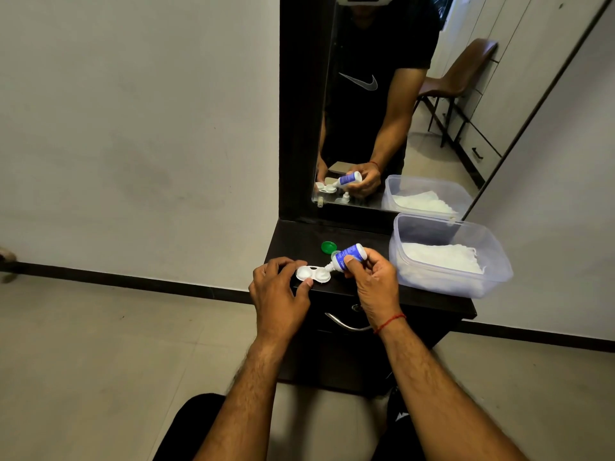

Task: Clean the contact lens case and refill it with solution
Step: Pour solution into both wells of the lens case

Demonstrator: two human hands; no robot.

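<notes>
A white contact lens case (312, 273) with two open wells lies on the dark dresser top (366, 241). My left hand (279, 291) pinches its left end between thumb and fingers. My right hand (372, 277) grips a small blue-and-white solution bottle (347, 257), tilted down to the left so its white nozzle sits over the right well. A green cap (328, 246) rests on the dresser just behind the case.
A clear plastic tub (449, 254) holding white tissue stands at the right of the dresser top. A mirror (382, 94) rises behind it. A drawer with a metal handle (346, 322) is below the top's front edge.
</notes>
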